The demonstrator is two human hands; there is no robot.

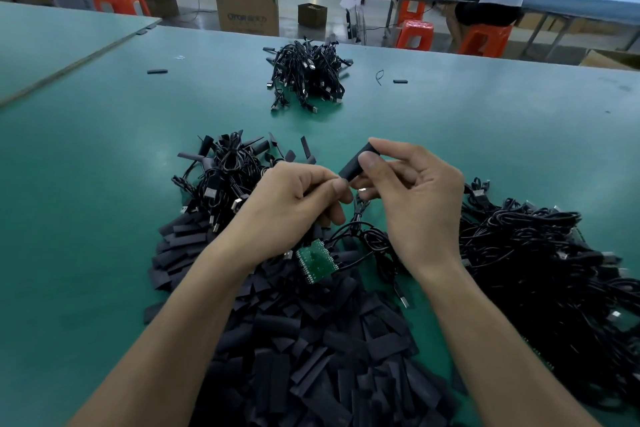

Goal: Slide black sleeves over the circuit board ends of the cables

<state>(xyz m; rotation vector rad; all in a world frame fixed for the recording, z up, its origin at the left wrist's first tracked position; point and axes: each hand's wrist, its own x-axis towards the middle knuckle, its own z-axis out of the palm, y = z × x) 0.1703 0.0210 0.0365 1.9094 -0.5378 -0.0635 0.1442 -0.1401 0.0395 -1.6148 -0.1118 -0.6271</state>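
Black sleeve (pixel 355 163) between right hand (pixel 415 191) fingers (pixel 391 146), cable (pixel 360 208) in left hand (pixel 294 194)

Both bare forearms reached in from the near edge of the bench and converged toward its middle, wrists straight. The left hand (pixel 294 199) was turned palm-down, its fingers curled under and its thumb pressed against the forefinger, pinching the end of a cable (pixel 358 210). The right hand (pixel 414 198) faced it, palm turned inward, with thumb and forefinger extended and pinching a black sleeve (pixel 356 163) that tilted up and away. Its other fingers were loosely folded beneath. The thumb tips of the two hands nearly touched.
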